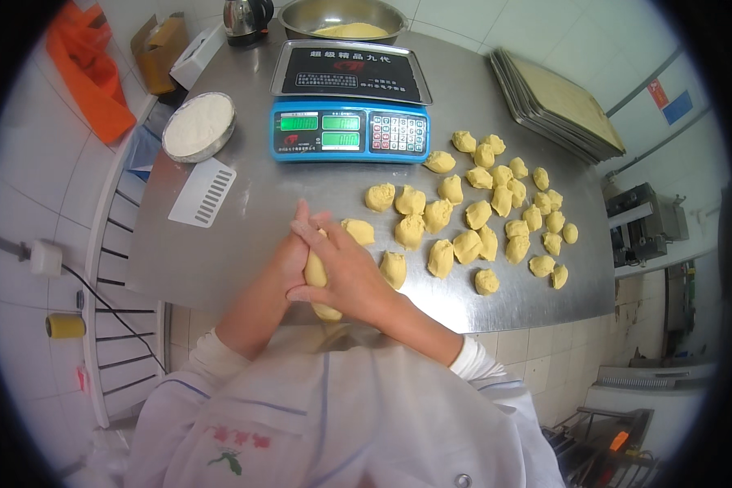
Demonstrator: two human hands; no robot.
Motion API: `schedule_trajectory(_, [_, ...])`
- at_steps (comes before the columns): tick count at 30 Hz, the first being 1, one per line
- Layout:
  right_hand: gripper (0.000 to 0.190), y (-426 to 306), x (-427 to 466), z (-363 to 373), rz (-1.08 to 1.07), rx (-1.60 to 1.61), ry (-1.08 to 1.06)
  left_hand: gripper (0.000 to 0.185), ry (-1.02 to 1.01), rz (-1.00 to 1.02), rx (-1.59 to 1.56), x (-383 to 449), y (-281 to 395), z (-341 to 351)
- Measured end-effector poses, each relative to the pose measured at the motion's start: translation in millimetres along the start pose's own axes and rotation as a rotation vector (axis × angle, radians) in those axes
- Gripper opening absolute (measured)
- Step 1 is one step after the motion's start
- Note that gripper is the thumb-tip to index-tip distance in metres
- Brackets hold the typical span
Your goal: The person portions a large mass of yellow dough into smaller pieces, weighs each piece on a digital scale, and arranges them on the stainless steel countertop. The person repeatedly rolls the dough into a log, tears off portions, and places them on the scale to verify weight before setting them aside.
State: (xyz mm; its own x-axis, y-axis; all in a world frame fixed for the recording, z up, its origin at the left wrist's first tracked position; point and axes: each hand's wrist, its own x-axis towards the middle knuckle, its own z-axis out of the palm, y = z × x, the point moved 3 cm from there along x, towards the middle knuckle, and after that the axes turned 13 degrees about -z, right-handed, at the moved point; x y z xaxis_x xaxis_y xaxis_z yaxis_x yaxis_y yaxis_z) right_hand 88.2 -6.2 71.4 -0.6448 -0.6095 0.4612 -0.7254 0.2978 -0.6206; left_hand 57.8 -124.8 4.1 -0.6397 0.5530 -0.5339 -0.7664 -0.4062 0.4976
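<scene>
A long roll of yellow dough (316, 272) lies between my two hands near the table's front edge. My left hand (292, 259) wraps its left side, and my right hand (348, 268) presses on it from the right, thumbs and fingers crossing at the top. The roll's lower end shows below my palms. One dough lump (358, 232) sits just beyond my right hand's fingers, and another (393, 270) lies to the right of that hand. Several more yellow lumps (467, 246) are spread over the right half of the steel table (250, 201).
A blue digital scale (350, 131) stands at the back centre, before a steel bowl (341, 18) of yellow dough or flour. At left are a bowl of white powder (200, 125) and a slotted scraper (203, 193). Stacked baking trays (555, 104) stand back right; an electric kettle (244, 21) is back left.
</scene>
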Motion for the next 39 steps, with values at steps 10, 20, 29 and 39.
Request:
schedule_trajectory(10, [0.043, 10, -3, -14, -0.058, -0.160, 0.412, 0.053, -0.131, -0.025, 0.324, -1, -5, 11])
schedule_trajectory(20, [0.031, 53, -6, -15, 0.162, -0.309, 0.505, 0.042, 0.134, -0.076, 0.291, 7, -7, 21])
schedule_trajectory(29, [0.040, 37, -37, -9, 0.327, -0.256, 0.243, 0.080, -0.238, 0.045, 0.328, -26, 31, 10])
schedule_trajectory(39, [0.064, 15, -11, -10, 0.050, -0.032, 0.208, 0.087, 0.089, 0.098, 0.290, -15, 37, 13])
